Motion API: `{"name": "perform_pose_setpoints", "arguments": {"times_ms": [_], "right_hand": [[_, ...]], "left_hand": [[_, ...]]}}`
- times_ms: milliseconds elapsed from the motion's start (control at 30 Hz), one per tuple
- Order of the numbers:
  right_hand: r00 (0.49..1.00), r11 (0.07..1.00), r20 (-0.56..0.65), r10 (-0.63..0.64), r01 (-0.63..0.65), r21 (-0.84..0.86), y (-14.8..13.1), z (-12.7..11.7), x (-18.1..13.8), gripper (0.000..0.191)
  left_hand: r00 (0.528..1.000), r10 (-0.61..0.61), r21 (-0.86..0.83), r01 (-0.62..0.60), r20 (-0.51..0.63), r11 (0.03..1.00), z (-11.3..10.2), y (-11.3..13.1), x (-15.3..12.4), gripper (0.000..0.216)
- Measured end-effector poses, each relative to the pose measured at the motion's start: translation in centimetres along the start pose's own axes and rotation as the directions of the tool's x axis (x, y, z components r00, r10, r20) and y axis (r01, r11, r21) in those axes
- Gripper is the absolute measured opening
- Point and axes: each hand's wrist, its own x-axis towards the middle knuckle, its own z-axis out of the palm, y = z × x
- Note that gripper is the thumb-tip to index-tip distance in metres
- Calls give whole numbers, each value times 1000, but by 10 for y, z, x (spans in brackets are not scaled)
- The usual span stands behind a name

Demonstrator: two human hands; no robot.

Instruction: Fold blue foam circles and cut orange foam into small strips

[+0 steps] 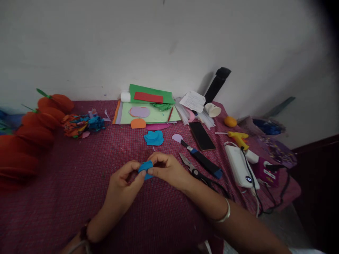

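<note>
Blue paper point(146, 165), held over the cloth point(106, 151), looks part-folded, not finished. Left hand point(122, 187) pinches its left side, thumb against fingers; right hand point(171, 171) pinches the right side likewise. Blue pieces point(154, 138) just beyond, seemingly unworked. Scissors point(195, 172), cutter point(205, 162) right.

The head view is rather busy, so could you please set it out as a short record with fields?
Left hand: grip closed on a blue piece
Right hand: grip closed on the same piece
Just beyond the hands: layered blue cutout, lying on the cloth
Right side: scissors, cutter, phone, yellow glue gun
Left side: heap of coloured scraps, orange pumpkin-like ornaments
Near the wall: stacked coloured sheets
</note>
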Motion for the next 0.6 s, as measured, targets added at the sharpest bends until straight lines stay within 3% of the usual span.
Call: {"name": "perform_pose_setpoints", "arguments": {"times_ms": [200, 333, 400, 467, 533, 600], "right_hand": [[995, 988, -47, 87, -80, 131, 13, 4, 3, 23], [997, 990, 3, 78, -78, 115, 4, 1, 5, 25], [1000, 1000, 28, -7, 7, -11, -19, -12, -1, 17], [988, 955, -50, -148, 130, -267, -48, -31, -17, 13], [966, 803, -127, -225, 110, -586, -73, -51, -45, 12], [982, 615, -144, -124, -38, -787, -82, -65, -79, 10]], "left_hand": [[999, -37, -45, 35, -34, 998, 6, -3, -5, 8], [983, -185, -160, 181, -10, 970, 4, -4, -2, 10], [953, -303, -300, 291, 5, 909, 4, -6, 1, 13], [917, -396, -403, 378, 42, 834, 4, -8, 4, 17], [886, -455, -451, 445, 92, 774, 5, -12, 6, 19], [867, -484, -488, 476, 122, 731, 6, -15, 6, 17]]}}
